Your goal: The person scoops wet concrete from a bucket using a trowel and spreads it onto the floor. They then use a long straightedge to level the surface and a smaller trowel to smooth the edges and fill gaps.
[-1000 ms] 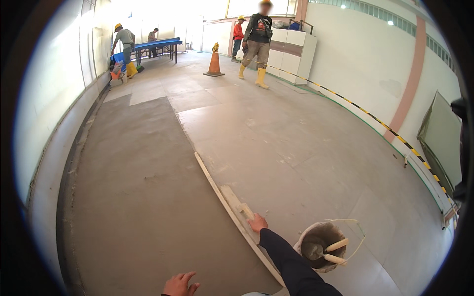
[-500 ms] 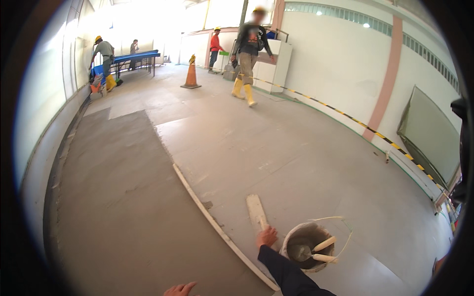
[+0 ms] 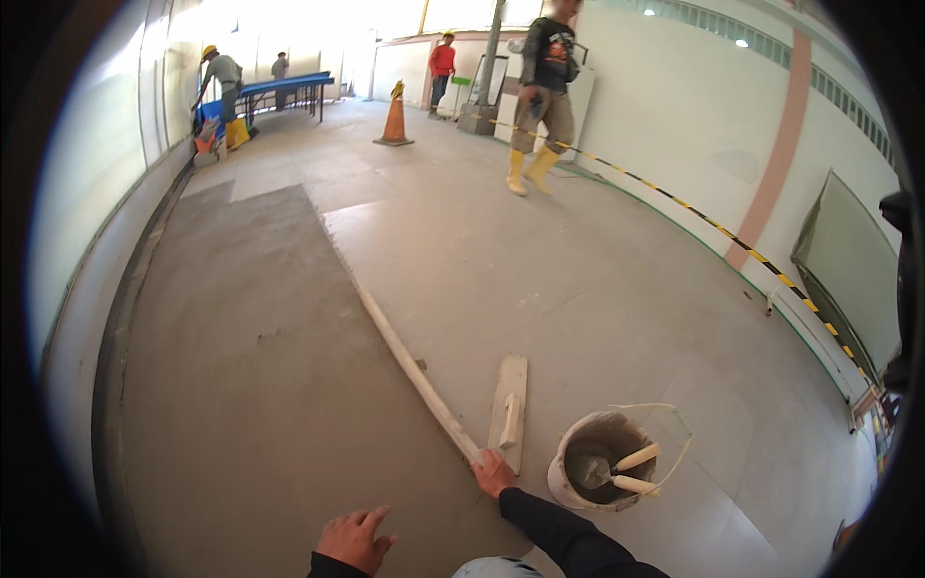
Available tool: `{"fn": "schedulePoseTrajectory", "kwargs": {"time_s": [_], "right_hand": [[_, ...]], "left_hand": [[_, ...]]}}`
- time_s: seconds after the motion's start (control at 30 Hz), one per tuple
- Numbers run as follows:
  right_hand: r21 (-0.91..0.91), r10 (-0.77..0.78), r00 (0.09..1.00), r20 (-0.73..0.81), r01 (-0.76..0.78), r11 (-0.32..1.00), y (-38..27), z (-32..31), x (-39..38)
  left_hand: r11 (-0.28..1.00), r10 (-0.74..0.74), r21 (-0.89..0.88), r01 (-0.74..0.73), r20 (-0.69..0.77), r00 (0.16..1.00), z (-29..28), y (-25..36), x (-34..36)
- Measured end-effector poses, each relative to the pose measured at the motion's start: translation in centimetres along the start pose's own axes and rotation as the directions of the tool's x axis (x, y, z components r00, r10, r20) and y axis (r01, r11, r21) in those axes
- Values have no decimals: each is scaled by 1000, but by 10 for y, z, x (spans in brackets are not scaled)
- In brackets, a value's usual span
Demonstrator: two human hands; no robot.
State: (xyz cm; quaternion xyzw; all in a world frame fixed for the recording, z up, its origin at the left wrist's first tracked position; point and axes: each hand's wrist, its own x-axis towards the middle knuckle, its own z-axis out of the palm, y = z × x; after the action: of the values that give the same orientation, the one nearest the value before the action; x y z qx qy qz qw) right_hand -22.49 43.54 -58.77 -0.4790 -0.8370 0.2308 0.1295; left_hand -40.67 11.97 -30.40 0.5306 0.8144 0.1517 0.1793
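My right hand (image 3: 493,473) is closed around the near end of a long, pale, narrow straightedge (image 3: 414,371). The straightedge stretches away along the right border of a wide strip of wet grey mortar (image 3: 231,385). Just beyond that hand, a flat rectangular float (image 3: 511,409) lies on the floor with its handle up. My left hand (image 3: 355,539) hovers at the lower edge over the mortar, fingers apart and holding nothing. To the right of my right forearm stands a dirty bucket (image 3: 568,462), in which rest a trowel and another tool, their wooden handles (image 3: 636,457) sticking out.
An orange cone (image 3: 394,123) stands farther off. A person in yellow boots (image 3: 528,173) walks beside a yellow-black barrier tape (image 3: 674,200) along the right wall. Others work near a blue table (image 3: 284,85) at the back. A long wall (image 3: 96,212) borders the mortar on the left.
My right hand has left the float and taken hold of the straightedge's end. My left hand has come farther into view. The person in yellow boots has walked nearer and to the right.
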Motion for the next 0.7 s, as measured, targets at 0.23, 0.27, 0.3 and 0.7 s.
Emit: {"fn": "schedulePoseTrajectory", "kwargs": {"time_s": [0.23, 0.27, 0.3, 0.7], "right_hand": [[-107, 50, 992, -119, -63, 992, 34, -24, -5], [-127, 53, 989, -137, -71, 989, 37, -25, -5], [-155, 79, 986, -148, -102, 983, 40, -24, -4], [14, -40, 998, -58, 41, 999, 32, -15, -6]], "left_hand": [[999, 13, 39, -12, -8, 1000, -15, 10, -12], [998, 0, 63, -1, 16, 1000, -14, 11, -13], [999, 6, 46, -5, -5, 1000, -13, 12, -14], [999, -30, -27, 30, 0, 1000, -16, 11, -16]]}}
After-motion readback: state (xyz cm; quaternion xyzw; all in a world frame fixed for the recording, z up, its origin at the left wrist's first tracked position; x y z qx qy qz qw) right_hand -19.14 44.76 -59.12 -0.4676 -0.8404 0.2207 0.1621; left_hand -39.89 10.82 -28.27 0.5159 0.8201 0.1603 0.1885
